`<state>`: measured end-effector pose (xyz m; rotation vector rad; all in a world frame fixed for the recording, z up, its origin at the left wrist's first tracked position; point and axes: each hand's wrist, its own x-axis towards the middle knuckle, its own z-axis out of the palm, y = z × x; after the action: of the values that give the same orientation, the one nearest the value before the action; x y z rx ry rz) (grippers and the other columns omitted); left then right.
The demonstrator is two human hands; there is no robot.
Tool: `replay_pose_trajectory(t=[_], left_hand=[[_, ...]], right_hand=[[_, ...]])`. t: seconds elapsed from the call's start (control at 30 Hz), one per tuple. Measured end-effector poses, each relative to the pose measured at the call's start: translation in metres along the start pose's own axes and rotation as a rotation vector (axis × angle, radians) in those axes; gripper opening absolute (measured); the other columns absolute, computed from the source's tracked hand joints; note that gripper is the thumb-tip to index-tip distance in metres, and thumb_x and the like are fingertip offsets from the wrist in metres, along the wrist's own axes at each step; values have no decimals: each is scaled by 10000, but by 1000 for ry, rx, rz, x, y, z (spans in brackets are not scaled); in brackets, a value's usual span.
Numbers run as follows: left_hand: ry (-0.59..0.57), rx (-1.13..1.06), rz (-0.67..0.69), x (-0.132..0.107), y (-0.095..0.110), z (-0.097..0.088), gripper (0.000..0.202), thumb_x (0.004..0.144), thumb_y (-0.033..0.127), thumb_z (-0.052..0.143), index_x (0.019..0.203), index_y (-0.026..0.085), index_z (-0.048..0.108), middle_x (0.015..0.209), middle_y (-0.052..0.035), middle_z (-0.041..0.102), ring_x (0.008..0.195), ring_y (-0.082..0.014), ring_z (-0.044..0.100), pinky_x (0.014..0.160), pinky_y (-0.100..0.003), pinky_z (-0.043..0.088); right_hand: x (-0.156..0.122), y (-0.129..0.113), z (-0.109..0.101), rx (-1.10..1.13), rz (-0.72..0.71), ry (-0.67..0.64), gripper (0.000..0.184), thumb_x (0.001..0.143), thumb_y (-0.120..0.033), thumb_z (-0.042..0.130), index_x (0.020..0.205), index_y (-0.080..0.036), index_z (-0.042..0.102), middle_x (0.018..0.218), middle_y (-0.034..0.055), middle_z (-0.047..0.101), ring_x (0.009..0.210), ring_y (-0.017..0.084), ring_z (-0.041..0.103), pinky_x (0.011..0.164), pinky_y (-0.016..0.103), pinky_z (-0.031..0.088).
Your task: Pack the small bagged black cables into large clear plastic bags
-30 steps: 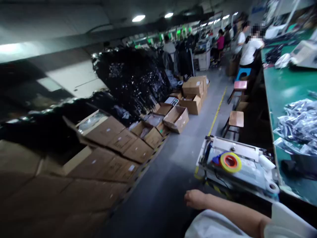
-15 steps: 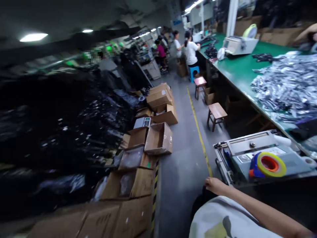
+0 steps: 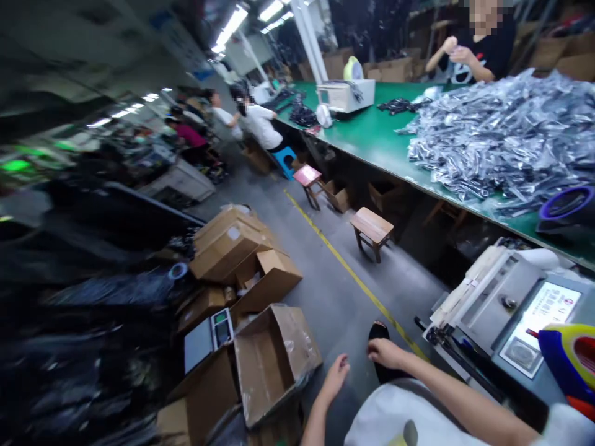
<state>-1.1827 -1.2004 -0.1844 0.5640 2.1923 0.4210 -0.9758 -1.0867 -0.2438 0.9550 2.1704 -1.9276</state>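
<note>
My left hand (image 3: 335, 376) hangs low in front of me, over the grey floor beside an open cardboard box (image 3: 264, 365). Its fingers look loosely curled, with no object visible in them. My right hand (image 3: 387, 354) is just in front of my white shirt, above my dark shoe (image 3: 379, 331). Its fingers bend downward, also with no object showing. Neither hand touches anything around it. To the right stands a grey sealing machine (image 3: 525, 310), with a blue, yellow and red tape dispenser (image 3: 569, 353) on top.
A green table (image 3: 362, 139) bears a heap of clear-bagged items (image 3: 502, 136). Opposite, a person in black (image 3: 497, 56) works with both hands. Wooden stools (image 3: 372, 224) stand by the yellow floor line (image 3: 334, 251). Boxes and a scale (image 3: 199, 344) line the left side.
The view has swung right and moved forward; the boxes and stools are nearer. My left hand has come into view, as has the person across the table.
</note>
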Motion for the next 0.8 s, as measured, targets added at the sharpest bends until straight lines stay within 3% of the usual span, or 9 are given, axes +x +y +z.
replay_pose_trajectory(t=[0.1, 0.2, 0.3, 0.4, 0.5, 0.63, 0.7, 0.8], left_hand=[[-241, 55, 32, 69, 58, -21, 260, 575, 271, 786, 820, 193, 753, 984, -103, 774, 1041, -301, 703, 1003, -413, 516], [-260, 115, 21, 138, 109, -61, 339, 684, 421, 712, 931, 190, 735, 1109, -123, 747, 1167, -316, 660, 1051, -438, 488], [-257, 195, -4, 211, 160, -88, 400, 723, 494, 671, 953, 170, 712, 1053, -144, 740, 1102, -335, 686, 986, -468, 522], [-301, 287, -3, 284, 214, -86, 386, 709, 477, 702, 919, 152, 701, 943, -141, 739, 962, -317, 722, 889, -448, 559], [-357, 372, 42, 361, 274, -61, 347, 697, 431, 738, 902, 155, 696, 906, -121, 736, 918, -280, 724, 860, -401, 562], [-393, 448, 158, 475, 372, -8, 309, 729, 408, 721, 912, 162, 681, 926, -113, 733, 971, -274, 707, 886, -391, 548], [-390, 465, 231, 535, 422, 29, 310, 760, 414, 690, 935, 160, 666, 935, -112, 725, 991, -277, 697, 898, -399, 541], [-372, 470, 332, 626, 482, 104, 327, 791, 432, 647, 968, 156, 637, 899, -93, 705, 940, -265, 693, 884, -406, 539]], right_hand=[[86, -25, -61, 182, 105, 114, 142, 887, -202, 659, 1016, -167, 706, 1105, 74, 708, 1104, 228, 632, 1025, 419, 455], [147, -28, -127, 404, 262, 206, 225, 934, -327, 669, 1066, -145, 671, 1112, 60, 680, 1035, 203, 646, 941, 428, 533], [186, -6, -196, 663, 454, 353, 285, 962, -369, 637, 1130, -140, 650, 1101, 65, 671, 947, 180, 663, 834, 379, 578], [208, 38, -264, 921, 634, 613, 330, 972, -377, 622, 1212, -151, 624, 1171, 83, 654, 987, 190, 660, 847, 391, 582], [215, 94, -322, 1135, 807, 930, 369, 970, -383, 621, 1264, -160, 603, 1237, 96, 631, 1044, 210, 648, 881, 418, 576], [218, 174, -391, 1343, 972, 1305, 377, 978, -384, 608, 1279, -159, 596, 1252, 103, 622, 1058, 216, 644, 885, 423, 575], [221, 221, -429, 1404, 1004, 1468, 377, 978, -384, 607, 1280, -160, 596, 1254, 103, 622, 1060, 217, 644, 887, 425, 574], [226, 308, -491, 1431, 999, 1687, 388, 967, -386, 626, 1281, -162, 595, 1258, 101, 623, 1065, 218, 644, 895, 428, 572]])
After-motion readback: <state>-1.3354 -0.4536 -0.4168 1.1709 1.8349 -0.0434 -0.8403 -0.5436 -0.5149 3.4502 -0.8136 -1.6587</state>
